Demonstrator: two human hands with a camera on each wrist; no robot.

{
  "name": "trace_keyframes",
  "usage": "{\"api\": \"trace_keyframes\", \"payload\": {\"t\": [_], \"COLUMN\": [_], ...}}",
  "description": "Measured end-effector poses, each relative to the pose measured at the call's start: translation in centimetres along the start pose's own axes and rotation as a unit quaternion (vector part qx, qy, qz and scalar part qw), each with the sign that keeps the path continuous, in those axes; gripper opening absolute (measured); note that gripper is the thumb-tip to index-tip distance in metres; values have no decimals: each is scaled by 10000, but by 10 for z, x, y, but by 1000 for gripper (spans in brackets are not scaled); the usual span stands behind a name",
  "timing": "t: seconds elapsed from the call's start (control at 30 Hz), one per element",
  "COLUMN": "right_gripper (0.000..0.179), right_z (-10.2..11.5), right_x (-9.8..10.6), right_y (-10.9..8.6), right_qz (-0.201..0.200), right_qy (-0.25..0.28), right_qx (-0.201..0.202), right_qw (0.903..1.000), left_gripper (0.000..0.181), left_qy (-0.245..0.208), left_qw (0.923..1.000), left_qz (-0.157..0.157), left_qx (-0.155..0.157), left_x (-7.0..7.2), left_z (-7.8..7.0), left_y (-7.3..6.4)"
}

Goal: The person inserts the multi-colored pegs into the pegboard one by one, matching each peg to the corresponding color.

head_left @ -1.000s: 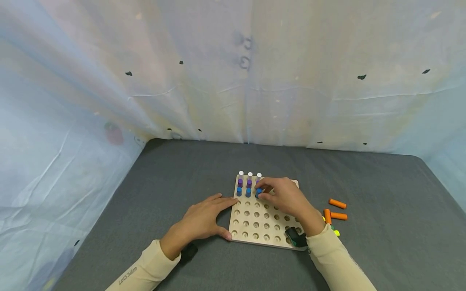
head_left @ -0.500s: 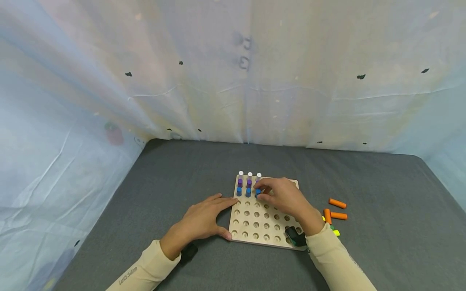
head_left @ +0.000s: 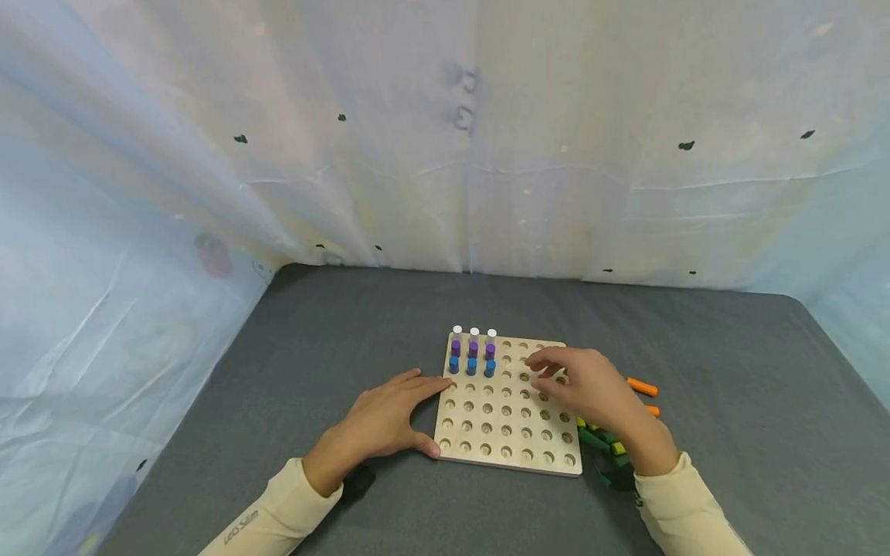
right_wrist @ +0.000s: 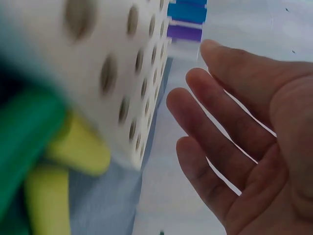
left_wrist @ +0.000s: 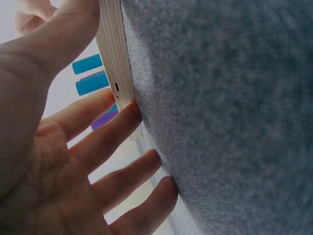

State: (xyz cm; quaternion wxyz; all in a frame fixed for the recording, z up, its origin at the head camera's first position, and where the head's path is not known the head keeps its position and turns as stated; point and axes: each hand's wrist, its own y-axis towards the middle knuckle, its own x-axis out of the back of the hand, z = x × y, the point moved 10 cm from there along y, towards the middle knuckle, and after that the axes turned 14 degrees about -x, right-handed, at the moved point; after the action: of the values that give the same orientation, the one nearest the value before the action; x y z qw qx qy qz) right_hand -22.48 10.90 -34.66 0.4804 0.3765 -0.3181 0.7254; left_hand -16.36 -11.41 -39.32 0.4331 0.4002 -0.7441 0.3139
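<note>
A square wooden pegboard (head_left: pixel 497 432) lies on the grey cloth. Its far left part bears short rows of white pegs (head_left: pixel 474 333), purple pegs (head_left: pixel 473 350) and blue pegs (head_left: pixel 471 367), all upright. My left hand (head_left: pixel 389 413) rests along the board's left edge, thumb at the near corner and fingers spread; the left wrist view has fingertips (left_wrist: pixel 132 111) at the board's side. Over the right part of the board is my right hand (head_left: pixel 591 386), fingers loosely bent and nothing between them. The right wrist view has its fingers (right_wrist: pixel 215 122) apart from the board's holes.
Right of the board lie orange pegs (head_left: pixel 643 387), partly hidden by the right forearm. Green pegs (head_left: pixel 593 440) and yellow pegs (head_left: pixel 618 448) lie close to the board's right edge. A pale curtain (head_left: pixel 445 154) hangs behind the table.
My right hand has let go of the third blue peg, which now stands in its hole, and has moved right. The left hand has kept its place.
</note>
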Motion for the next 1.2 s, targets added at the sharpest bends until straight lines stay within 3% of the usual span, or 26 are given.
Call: {"api": "trace_keyframes", "payload": {"t": [0.2,0.37,0.6,0.77,0.97,1.2], "right_gripper": [25,28,30,31,32,34], "right_z": [-23,-49,-81,-101,-108,-128], "right_x": [19,28,44,53,59,54], "right_y": [-15,-26,-34,-33,-25,-25], "right_qz": [-250,-85,-219,-342,-602,-451], "right_qy": [-290,-357,-318,-433,-603,-900], "right_qx": [67,-167,-496,-751,-694,-993], "right_qw": [9992,9992,9980,9957,9939,9899], "left_gripper": [97,98,97,97,97,97], "left_qy": [-9,0,8,-26,14,-32], "left_qw": [10000,10000,10000,10000,9999,10000], "left_qz": [10,21,-15,-19,-63,-40], "left_qx": [10,23,2,5,85,50], "left_x": [2,1,0,0,2,3], "left_z": [-2,-2,-1,-1,2,-1], "left_y": [1,2,3,2,-2,-1]}}
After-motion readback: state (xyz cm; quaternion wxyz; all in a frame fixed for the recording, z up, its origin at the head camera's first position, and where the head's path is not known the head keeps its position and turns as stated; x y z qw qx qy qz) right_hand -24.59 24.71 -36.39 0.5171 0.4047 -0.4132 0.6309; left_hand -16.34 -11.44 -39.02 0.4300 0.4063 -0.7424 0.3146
